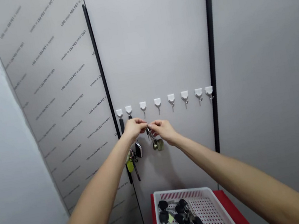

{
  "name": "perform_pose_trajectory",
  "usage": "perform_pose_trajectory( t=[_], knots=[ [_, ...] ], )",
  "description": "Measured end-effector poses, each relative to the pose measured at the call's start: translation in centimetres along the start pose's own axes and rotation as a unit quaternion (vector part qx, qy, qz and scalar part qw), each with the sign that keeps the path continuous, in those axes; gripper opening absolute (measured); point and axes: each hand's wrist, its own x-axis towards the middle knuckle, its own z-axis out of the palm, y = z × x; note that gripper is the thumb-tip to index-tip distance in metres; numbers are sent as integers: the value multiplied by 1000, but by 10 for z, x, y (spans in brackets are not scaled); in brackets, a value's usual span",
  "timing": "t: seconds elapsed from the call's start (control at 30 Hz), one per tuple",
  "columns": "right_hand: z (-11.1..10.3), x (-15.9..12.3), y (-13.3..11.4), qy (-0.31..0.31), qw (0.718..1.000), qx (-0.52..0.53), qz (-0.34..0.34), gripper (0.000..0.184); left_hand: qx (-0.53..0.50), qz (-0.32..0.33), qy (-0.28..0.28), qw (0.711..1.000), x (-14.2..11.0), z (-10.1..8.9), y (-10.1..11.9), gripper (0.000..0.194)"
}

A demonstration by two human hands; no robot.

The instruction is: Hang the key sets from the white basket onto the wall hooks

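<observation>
My left hand (135, 128) and my right hand (164, 130) meet just below the third white hook (143, 106) from the left. Fingertips of both pinch the top of a bunch of keys (153, 142), which dangles between them with a round, greenish-gold piece at its lower end. The ring itself is mostly hidden by my fingers. Left of this, a set with a dark fob (139, 149) hangs below the second hook (128, 109), partly behind my left hand. Another set with a yellow-green tag (130, 165) hangs at the far left, under the first hook (119, 113).
Several more white hooks (171, 98) run rightward along the pale cabinet door (152, 42). Black vertical strips (211, 55) border the door. Below, a white perforated basket (219, 207) with several black-headed keys (181, 217) sits on a red surface (230, 205).
</observation>
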Motion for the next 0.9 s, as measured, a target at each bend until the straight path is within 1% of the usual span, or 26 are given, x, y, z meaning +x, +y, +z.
perform_pose_trajectory(
  t=[0.07, 0.13, 0.2, 0.27, 0.37, 0.43, 0.5, 0.57, 0.63, 0.67, 0.7, 0.73, 0.8, 0.83, 0.87, 0.9],
  knots=[
    [1, 16, -9, 26, 999, -18, -5, 13, -11, 17, 28, 999, 12, -1, 7, 5],
    [2, 31, -15, 53, 997, -56, -4, 14, 7, 31, 66, 997, 24, -1, 12, 5],
    [2, 43, -16, 83, 990, -114, -3, 16, 62, 38, 109, 991, 35, 2, 14, 7],
    [3, 53, -15, 113, 976, -185, -1, 18, 139, 43, 149, 978, 43, 5, 14, 9],
    [5, 61, -13, 136, 952, -273, 1, 19, 241, 55, 182, 952, 48, 10, 13, 12],
    [5, 62, -14, 130, 941, -313, -5, 19, 285, 68, 180, 939, 47, 13, 12, 14],
    [3, 59, -15, 112, 933, -342, -13, 20, 311, 96, 171, 930, 41, 14, 9, 19],
    [-3, 49, -14, 89, 928, -360, -24, 21, 317, 140, 177, 921, 28, 13, 3, 23],
    [-13, 32, -6, 71, 929, -361, -35, 23, 307, 179, 186, 916, 8, 13, -10, 24],
    [-18, 20, 2, 61, 931, -357, -37, 24, 298, 188, 180, 918, -4, 14, -19, 24],
    [-25, 7, 13, 44, 933, -356, -32, 26, 290, 186, 161, 925, -16, 15, -31, 23],
    [-31, -9, 27, 15, 933, -358, -19, 26, 283, 175, 129, 934, -30, 17, -46, 22],
    [-42, -46, 59, -82, 924, -373, 23, 26, 280, 133, 35, 950, -57, 24, -80, 21],
    [-46, -67, 77, -140, 912, -382, 49, 25, 286, 107, -20, 952, -71, 30, -98, 21],
    [-49, -87, 94, -197, 898, -387, 73, 24, 299, 80, -74, 948, -85, 36, -116, 20],
    [-51, -107, 111, -243, 883, -391, 91, 25, 318, 56, -128, 938, -98, 43, -133, 20]
  ],
)
